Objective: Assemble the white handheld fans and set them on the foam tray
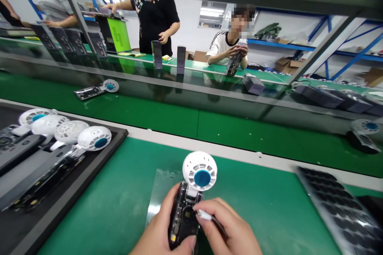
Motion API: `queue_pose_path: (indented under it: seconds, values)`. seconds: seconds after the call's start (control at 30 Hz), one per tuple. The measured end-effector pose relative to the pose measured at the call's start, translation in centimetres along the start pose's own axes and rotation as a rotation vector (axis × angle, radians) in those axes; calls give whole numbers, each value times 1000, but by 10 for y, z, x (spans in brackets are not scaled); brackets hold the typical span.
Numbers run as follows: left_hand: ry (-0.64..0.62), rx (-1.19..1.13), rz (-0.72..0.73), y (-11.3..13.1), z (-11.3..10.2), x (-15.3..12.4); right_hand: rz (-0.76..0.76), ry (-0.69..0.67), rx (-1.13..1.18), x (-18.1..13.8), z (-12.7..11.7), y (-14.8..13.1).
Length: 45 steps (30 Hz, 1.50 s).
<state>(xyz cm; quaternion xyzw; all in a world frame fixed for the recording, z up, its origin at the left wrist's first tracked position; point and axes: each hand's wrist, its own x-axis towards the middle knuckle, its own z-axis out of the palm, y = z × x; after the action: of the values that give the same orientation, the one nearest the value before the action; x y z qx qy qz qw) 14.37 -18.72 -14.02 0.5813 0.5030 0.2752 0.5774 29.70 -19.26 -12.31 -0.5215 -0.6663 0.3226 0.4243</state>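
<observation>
The left hand (161, 227) is curled around the dark, see-through body of a small handheld fan (191, 203), thumb laid across its lower end and fingers wrapped behind, so the grip is closed firmly on the fan. The fan stands low in the middle of the view, just above the green mat (119, 199), with its round white head and blue centre cap pointing away from the person. The right hand (230, 231) is pinched nearly shut on a thin white-tipped tool (206, 216), and that tip touches the front face of the fan's body just below the head. No brand or label on the fan can be read; its inner parts show only as small yellow and dark shapes. Under the hands lies a clear plastic sheet (163, 191). To the left, a black tray (74, 191) carries a row of the same fans (68, 135), heads overlapping. To the right, a dark dimpled tray (338, 203) sits at an angle. Beyond the white edge strip runs a green conveyor belt (185, 119) with another fan (95, 89) lying on it. Across the belt a person in a black shirt (155, 20) with partly legible coloured lettering stands by dark boxes (157, 53), and a seated person in a white shirt (221, 46) holds an item in both hands.
</observation>
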Motion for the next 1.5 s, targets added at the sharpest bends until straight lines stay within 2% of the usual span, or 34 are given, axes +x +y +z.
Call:
queue_pose_path:
  seconds: [0.1,0.23,0.4,0.67,0.9,1.1,1.37,1.5]
  values:
    - [24,9,-10,-3,0,0,-15,-4,-14,1,1,-2]
    - [-9,30,-29,-8,-1,0,-37,29,-110,0,3,-1]
    - [63,31,-9,-14,1,0,-87,62,-198,0,3,0]
    - [61,43,49,-25,3,3,-162,21,-175,-2,3,1]
    - [67,34,13,-26,4,0,-147,38,-161,-3,8,3]
    - [94,37,55,-30,8,3,-187,63,-199,-5,11,5]
    - [90,24,7,-10,6,0,-270,84,-250,-5,13,6]
    - [20,35,42,-3,4,1,-294,94,-274,-6,13,5]
